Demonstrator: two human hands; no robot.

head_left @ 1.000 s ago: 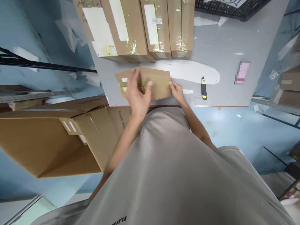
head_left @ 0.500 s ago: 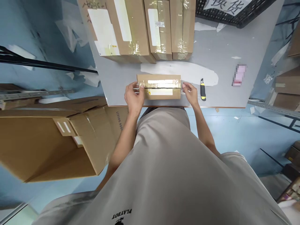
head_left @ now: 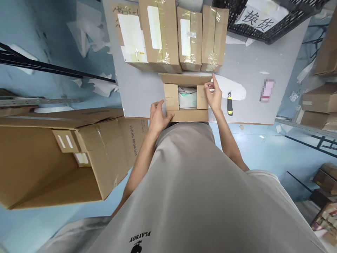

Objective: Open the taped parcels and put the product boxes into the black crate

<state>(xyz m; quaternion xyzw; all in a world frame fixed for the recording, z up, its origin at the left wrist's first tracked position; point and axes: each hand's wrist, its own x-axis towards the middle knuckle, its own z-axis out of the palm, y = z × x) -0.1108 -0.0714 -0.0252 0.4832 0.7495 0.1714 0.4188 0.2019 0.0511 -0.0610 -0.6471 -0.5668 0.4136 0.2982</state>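
Observation:
A small cardboard box (head_left: 185,79) lies at the near edge of the grey table (head_left: 137,91) with its flaps spread apart. Something white in clear wrap (head_left: 187,98) shows inside it. My left hand (head_left: 158,117) rests at the box's near left corner, thumb against the near flap, fingers curled. At the box's far right corner my right hand (head_left: 213,94) pinches the edge of the far flap.
Several taped cardboard boxes (head_left: 168,35) stand in a row just behind the small box. A yellow-and-black utility knife (head_left: 230,104) lies to the right of my right hand. A black crate (head_left: 263,17) sits at the back right. A big empty carton (head_left: 60,158) stands on the floor to the left.
The small box was turned over to show its taped seam, and now its flaps stand apart with the contents showing. Both hands moved from its ends to its flaps.

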